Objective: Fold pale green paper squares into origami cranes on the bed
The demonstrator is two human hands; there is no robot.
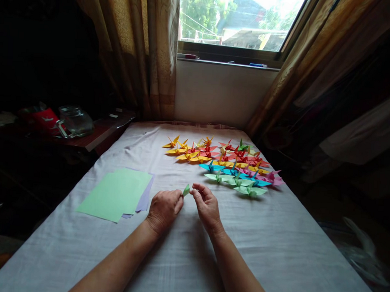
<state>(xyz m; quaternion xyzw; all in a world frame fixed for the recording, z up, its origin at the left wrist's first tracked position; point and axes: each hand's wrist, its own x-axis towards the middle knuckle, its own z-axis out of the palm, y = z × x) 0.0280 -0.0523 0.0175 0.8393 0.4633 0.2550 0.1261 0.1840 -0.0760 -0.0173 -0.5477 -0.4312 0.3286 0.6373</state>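
My left hand (165, 208) is closed, pinching a small folded piece of light green paper (186, 190) that sticks out past its fingertips. Just right of this paper is my right hand (208, 207), its thumb and forefinger curved towards each other with a small gap between the tips. No paper shows between them. Beyond my right hand stand several paper cranes in rows, the nearest being a pale green crane (250, 191). To the left of my left hand lies a stack of light green sheets (118, 192), with purple sheets (144, 199) showing beneath.
A white cloth (177, 257) covers the table. Blue cranes (211, 166), yellow cranes (188, 155) and red cranes (225, 155) stand towards the window. On a dark side table at left are a glass jar (76, 120) and a red packet (46, 119). Curtains (160, 54) flank the window.
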